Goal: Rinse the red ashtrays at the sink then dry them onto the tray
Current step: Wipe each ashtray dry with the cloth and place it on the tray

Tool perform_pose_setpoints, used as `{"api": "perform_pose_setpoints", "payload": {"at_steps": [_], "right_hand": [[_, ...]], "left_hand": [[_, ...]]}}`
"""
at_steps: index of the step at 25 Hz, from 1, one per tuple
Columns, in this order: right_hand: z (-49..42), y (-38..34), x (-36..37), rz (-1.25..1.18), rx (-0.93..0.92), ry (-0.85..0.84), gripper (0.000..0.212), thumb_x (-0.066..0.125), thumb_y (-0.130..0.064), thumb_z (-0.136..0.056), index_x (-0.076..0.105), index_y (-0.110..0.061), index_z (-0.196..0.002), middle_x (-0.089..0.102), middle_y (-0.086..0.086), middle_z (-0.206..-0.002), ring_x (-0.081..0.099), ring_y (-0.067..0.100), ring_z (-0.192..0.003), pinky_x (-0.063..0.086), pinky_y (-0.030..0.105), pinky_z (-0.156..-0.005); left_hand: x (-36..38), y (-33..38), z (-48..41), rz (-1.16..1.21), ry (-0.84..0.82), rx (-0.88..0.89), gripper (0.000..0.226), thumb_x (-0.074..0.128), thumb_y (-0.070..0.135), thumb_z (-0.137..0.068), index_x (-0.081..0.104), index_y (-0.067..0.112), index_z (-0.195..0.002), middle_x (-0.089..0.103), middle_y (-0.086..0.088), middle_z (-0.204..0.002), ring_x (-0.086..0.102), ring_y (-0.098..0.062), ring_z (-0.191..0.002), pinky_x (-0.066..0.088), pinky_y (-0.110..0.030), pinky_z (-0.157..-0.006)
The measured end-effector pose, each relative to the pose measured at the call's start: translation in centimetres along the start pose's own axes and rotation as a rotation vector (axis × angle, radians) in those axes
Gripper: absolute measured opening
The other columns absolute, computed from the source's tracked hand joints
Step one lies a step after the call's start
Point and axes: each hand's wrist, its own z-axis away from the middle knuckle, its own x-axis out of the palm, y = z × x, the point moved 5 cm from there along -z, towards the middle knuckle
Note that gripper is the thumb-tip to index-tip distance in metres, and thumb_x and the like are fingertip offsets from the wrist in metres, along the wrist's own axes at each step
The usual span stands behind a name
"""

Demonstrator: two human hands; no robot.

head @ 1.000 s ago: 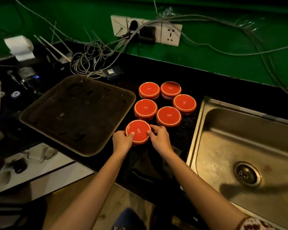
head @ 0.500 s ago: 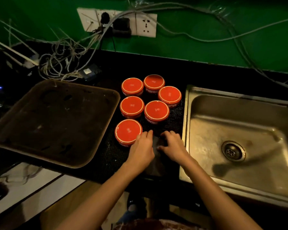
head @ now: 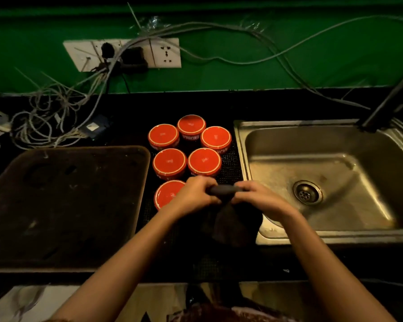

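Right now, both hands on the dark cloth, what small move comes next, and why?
Probably the left hand lets go of the cloth and takes the nearest ashtray: all six sit beside the sink, none on the tray, and the right hand can hold the cloth.

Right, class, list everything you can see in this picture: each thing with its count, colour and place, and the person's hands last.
Tray: one, dark brown, on the counter at the left.
Sink: one, steel, at the right.
Mat: one, black mesh, between tray and sink.
Ashtrays: six, red with white rims, clustered on the mat.
Tap: one, dark, behind the sink.
Socket panel: one, white, on the green wall.
Cables: a tangle, grey, back left of the counter.
Cloth: one, dark, in front of the ashtrays.
Left hand: grips the cloth.
Right hand: grips the cloth.
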Motion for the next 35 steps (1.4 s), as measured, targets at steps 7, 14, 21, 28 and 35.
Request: {"api": "perform_pose_setpoints", "payload": {"at_steps": [7,14,21,28,35], "right_hand": [[-1.2,-6.0,-4.6,0.203,-0.268,0.570,0.036,0.072,-0.010,-0.075,0.040,-0.021,-0.063,0.042,-0.007,-0.058,0.037,0.002,-0.053,0.029,0.019,-0.050],[-10.3,-1.9,-0.6,0.301,-0.114,0.506,0.031,0.070,-0.027,-0.079,0.055,-0.009,-0.099,0.057,0.017,-0.102,0.052,0.032,-0.100,0.039,0.034,-0.079],[-10.7,0.3,-0.8,0.048,-0.151,0.538,0.019,0.068,-0.023,-0.081,0.054,-0.017,-0.094,0.058,0.004,-0.098,0.054,0.022,-0.094,0.045,0.034,-0.082],[-10.0,0.4,-1.5,-0.014,-0.213,0.577,0.027,0.061,-0.016,-0.089,0.060,-0.010,-0.115,0.043,-0.001,-0.111,0.047,0.010,-0.101,0.033,0.009,-0.082],[-10.9,-2.0,-3.9,0.095,-0.356,0.507,0.028,0.059,-0.006,-0.086,0.065,-0.011,-0.113,0.057,0.003,-0.103,0.056,0.020,-0.099,0.033,0.006,-0.073]], "left_hand": [[-6.0,-3.6,-4.5,-0.235,0.185,-0.105,0.066,0.076,0.033,-0.074,0.048,0.017,-0.132,0.050,-0.006,-0.130,0.038,-0.025,-0.127,0.038,-0.044,-0.101],[-3.8,-5.7,-9.4,-0.513,-0.128,-0.254,0.127,0.077,0.062,-0.057,0.008,0.010,-0.149,-0.001,-0.010,-0.158,-0.015,-0.027,-0.146,-0.011,-0.070,-0.105],[-3.3,-5.2,-9.1,-0.430,0.058,-0.205,0.121,0.081,0.053,-0.056,0.016,0.002,-0.144,0.010,-0.013,-0.156,-0.013,-0.028,-0.146,-0.012,-0.061,-0.110],[-3.1,-3.1,-6.5,-0.017,0.312,-0.228,0.090,0.082,0.041,-0.064,0.036,0.010,-0.135,0.046,-0.010,-0.134,0.042,-0.026,-0.126,0.039,-0.042,-0.105],[-1.6,-3.7,-4.5,1.059,0.374,-0.571,0.049,0.064,-0.001,-0.083,0.048,0.000,-0.129,0.064,-0.009,-0.089,0.062,-0.018,-0.076,0.050,-0.027,-0.064]]}}
